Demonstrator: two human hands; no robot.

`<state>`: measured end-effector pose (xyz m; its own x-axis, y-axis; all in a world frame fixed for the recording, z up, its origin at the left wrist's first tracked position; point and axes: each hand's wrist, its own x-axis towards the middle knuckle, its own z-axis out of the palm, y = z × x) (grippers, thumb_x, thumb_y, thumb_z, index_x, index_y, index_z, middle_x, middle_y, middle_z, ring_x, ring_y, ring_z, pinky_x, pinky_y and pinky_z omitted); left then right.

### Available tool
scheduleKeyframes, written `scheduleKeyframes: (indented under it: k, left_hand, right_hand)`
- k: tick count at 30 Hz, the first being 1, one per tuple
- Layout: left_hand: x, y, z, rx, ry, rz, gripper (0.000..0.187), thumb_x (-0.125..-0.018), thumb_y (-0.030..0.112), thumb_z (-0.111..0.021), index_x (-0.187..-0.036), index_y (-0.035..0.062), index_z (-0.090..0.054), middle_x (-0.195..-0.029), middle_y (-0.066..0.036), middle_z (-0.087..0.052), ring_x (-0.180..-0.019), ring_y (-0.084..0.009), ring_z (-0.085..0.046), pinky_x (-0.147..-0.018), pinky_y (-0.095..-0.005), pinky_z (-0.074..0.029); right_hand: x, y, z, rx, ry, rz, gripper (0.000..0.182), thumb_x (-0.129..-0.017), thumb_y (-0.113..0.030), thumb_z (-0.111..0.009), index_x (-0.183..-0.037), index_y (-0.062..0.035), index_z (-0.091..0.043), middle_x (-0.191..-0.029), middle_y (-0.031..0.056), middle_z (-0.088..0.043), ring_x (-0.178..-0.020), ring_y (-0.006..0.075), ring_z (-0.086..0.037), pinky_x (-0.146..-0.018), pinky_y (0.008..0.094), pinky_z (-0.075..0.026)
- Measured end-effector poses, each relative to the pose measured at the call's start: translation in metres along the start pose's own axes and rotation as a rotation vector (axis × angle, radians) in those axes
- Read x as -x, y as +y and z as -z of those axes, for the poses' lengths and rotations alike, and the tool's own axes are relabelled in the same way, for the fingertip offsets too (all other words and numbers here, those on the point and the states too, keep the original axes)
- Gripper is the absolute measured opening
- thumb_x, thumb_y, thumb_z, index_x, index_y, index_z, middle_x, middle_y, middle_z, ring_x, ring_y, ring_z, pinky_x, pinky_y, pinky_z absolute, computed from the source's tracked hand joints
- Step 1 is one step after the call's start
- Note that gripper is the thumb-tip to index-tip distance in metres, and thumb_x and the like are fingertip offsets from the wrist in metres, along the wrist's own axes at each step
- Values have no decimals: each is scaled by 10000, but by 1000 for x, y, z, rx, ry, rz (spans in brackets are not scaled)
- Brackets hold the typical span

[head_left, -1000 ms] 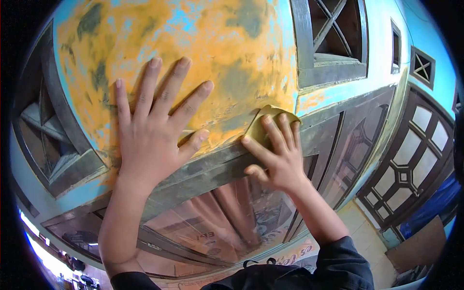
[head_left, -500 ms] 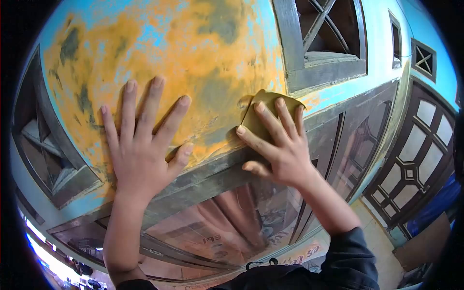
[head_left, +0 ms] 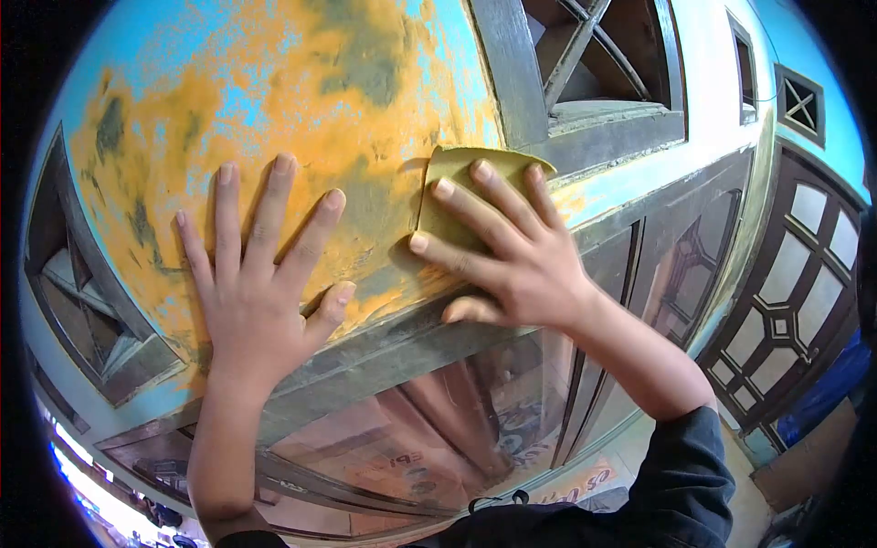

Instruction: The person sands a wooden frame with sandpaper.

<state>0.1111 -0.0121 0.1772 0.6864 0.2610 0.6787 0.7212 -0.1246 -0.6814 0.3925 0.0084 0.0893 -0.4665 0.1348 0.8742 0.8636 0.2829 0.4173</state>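
Observation:
My left hand [head_left: 260, 315] lies against a wall patch [head_left: 365, 196] of orange, grey and blue paint, its fingers spread and nothing in it. To its right, my right hand [head_left: 530, 269] presses a yellowish-olive sheet of sandpaper [head_left: 457, 164] to the same wall with outstretched fingers. The thumb sits apart from the sheet, over the wooden frame below. The sheet's top edge curls a little off the wall, and its lower part is hidden under the fingers.
A dark wooden vent frame [head_left: 512, 82] borders the patch at upper right, another [head_left: 91, 301] at left. Beneath runs a wooden beam [head_left: 365, 352] above a glass window [head_left: 393, 438] with a curtain behind. A panelled door [head_left: 786, 292] stands at far right.
My right hand and the sandpaper have slid left and slightly up along the wall, nearer my left hand. The view has shifted a little; my left hand stays flat on the wall.

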Motion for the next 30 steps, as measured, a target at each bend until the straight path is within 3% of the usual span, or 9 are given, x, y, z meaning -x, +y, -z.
scheduleKeyframes:
  k: [4,7,11,16,19,23,26,28,30]
  left_hand:
    - [-7,3,4,-11,-19,14,660,-935,554,-495,-1532,276,-453,-1664,-94,-274,-1535,-427,-162,-1193,-674,-32]
    - [-7,2,1,-4,-4,15,656,-935,559,-498,-1526,277,-460,-1661,-94,-279,-1533,-429,-169,-1193,-673,-36]
    - [-6,4,0,-9,18,14,656,-933,565,-499,-1521,276,-467,-1660,-93,-283,-1531,-426,-180,-1193,-672,-41]
    - [-9,3,2,-37,2,24,678,-934,570,-492,-1533,256,-451,-1656,-99,-291,-1530,-420,-189,-1198,-659,-49]
    - [-17,4,3,-52,0,57,730,-932,588,-485,-1553,209,-419,-1655,-106,-293,-1533,-402,-197,-1207,-636,-58]
    - [-23,5,4,-43,27,105,799,-932,612,-474,-1567,137,-379,-1657,-110,-287,-1539,-362,-207,-1219,-601,-66]
    - [-23,5,2,-34,35,120,845,-934,621,-468,-1571,79,-347,-1658,-120,-281,-1540,-348,-209,-1225,-584,-69]
    - [-25,5,1,-20,39,140,881,-934,635,-463,-1574,46,-322,-1657,-129,-278,-1540,-349,-207,-1226,-581,-70]
    - [-27,6,0,-11,56,156,910,-932,653,-458,-1573,25,-305,-1657,-136,-274,-1541,-352,-203,-1225,-582,-71]
  right_hand:
    - [-11,22,9,28,83,-160,707,-914,-810,-288,-1465,-427,-511,-1597,63,-400,-1491,290,-346,-1227,596,-137]
    - [1,6,3,-87,-14,59,654,-936,-768,-331,-1443,-414,-543,-1577,76,-425,-1473,335,-369,-1206,614,-189]
    - [-20,57,19,92,78,-92,668,-925,-802,-318,-1409,-425,-582,-1565,104,-438,-1477,344,-361,-1228,602,-140]
    - [-26,41,22,-98,-36,204,581,-954,-707,-402,-1414,-400,-577,-1570,74,-429,-1459,337,-380,-1200,608,-217]
    - [-65,71,29,68,129,89,600,-950,-738,-383,-1429,-423,-560,-1573,83,-431,-1465,338,-376,-1210,609,-198]
    - [-60,61,21,-126,29,322,633,-933,-710,-447,-1420,-335,-598,-1576,127,-418,-1447,362,-394,-1168,629,-254]
    - [-76,95,24,113,187,101,685,-929,-750,-415,-1429,-315,-590,-1583,117,-408,-1457,356,-380,-1187,631,-232]
    - [-70,66,23,-59,188,61,695,-934,-768,-370,-1422,-326,-593,-1587,101,-408,-1466,345,-372,-1197,612,-229]
    - [-59,47,19,-134,11,269,698,-931,-780,-349,-1417,-345,-596,-1585,86,-416,-1465,343,-375,-1202,605,-225]
